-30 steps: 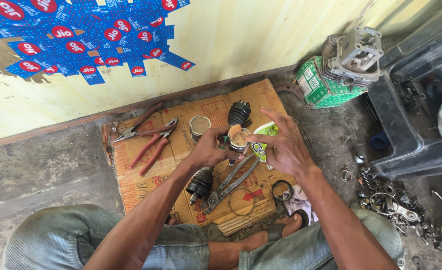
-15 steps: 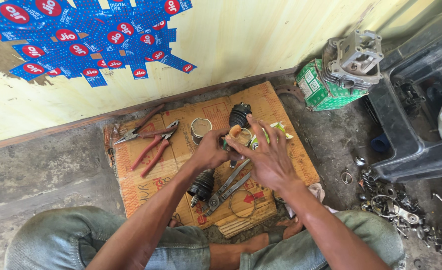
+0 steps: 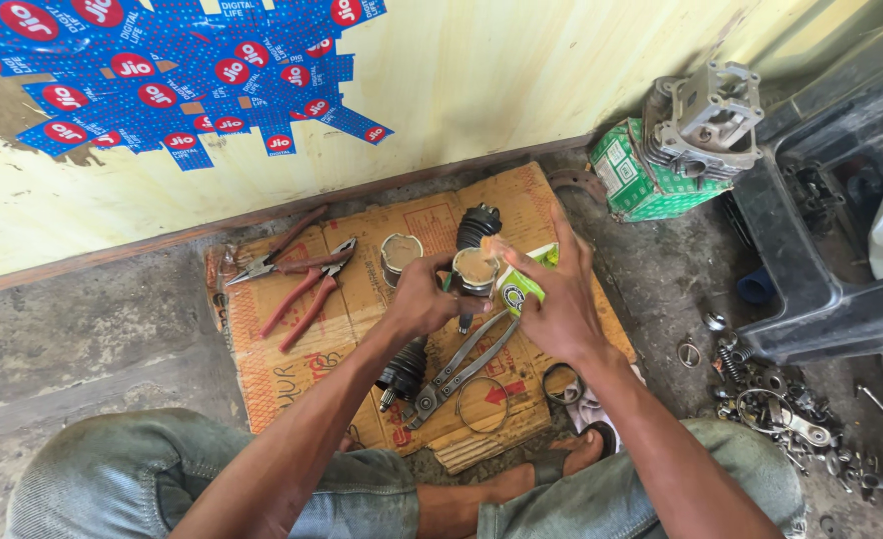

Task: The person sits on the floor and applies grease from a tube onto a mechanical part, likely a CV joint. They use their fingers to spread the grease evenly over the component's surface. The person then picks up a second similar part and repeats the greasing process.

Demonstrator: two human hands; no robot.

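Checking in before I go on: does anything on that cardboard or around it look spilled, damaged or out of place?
Nothing spilled. The cardboard sheet is torn and frayed along its near edge, and small metal parts lie scattered loose on the floor at right. The left hand holds a grease-filled metal cup; the right hand holds a green packet.

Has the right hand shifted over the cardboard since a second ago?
Yes. The right hand has drawn in leftward to the grease-filled metal cup, off the steel ring on the cardboard.
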